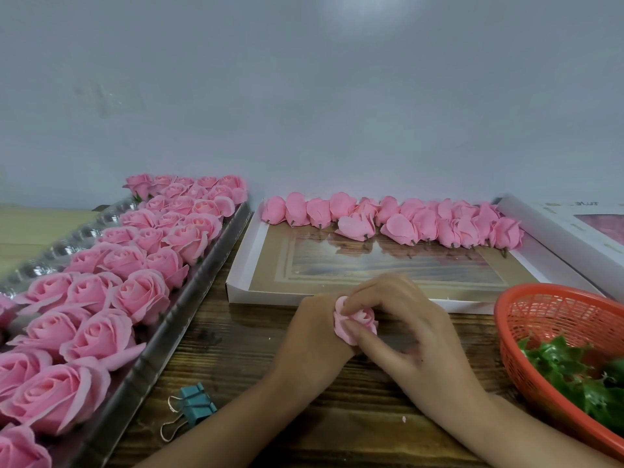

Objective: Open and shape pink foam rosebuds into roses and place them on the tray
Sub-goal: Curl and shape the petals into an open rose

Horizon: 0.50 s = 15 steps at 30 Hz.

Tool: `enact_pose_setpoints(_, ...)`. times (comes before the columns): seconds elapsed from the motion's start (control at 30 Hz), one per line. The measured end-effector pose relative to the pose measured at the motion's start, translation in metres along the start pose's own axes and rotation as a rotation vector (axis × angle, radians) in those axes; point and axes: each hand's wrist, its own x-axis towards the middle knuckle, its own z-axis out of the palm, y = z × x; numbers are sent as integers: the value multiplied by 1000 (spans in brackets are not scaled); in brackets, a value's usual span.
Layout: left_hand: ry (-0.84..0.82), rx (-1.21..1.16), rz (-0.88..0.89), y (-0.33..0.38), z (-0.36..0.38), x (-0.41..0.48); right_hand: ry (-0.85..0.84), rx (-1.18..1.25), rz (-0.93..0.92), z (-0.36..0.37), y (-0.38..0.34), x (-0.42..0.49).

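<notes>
Two hands hold one rose (355,321) just above the table (256,352), in front of the box (241,278).
The left hand (314,329) grips the rose from the left, its fingers hidden behind it; the right hand (408,332) pinches a petal between thumb and forefinger. Closed buds (405,221) line the box's far edge. On the left, the tray (189,298) carries rows of opened roses (101,298). A basket (540,309) of leaves (574,369) sits near the right forearm, and a clip (197,405) lies by the left.
</notes>
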Motion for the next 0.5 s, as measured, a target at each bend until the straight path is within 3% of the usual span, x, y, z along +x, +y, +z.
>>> enact_pose_setpoints(0.07, -31, 36, -12, 1, -2, 2, 1, -4, 3, 0, 0, 0)
enact_pose_setpoints(0.3, 152, 222, 203, 3, 1, -6, -35, -25, 5, 2, 0, -1)
enact_pose_setpoints(0.5, 106, 191, 194, 11, -2, -6, -35, -18, -4, 2, 0, 0)
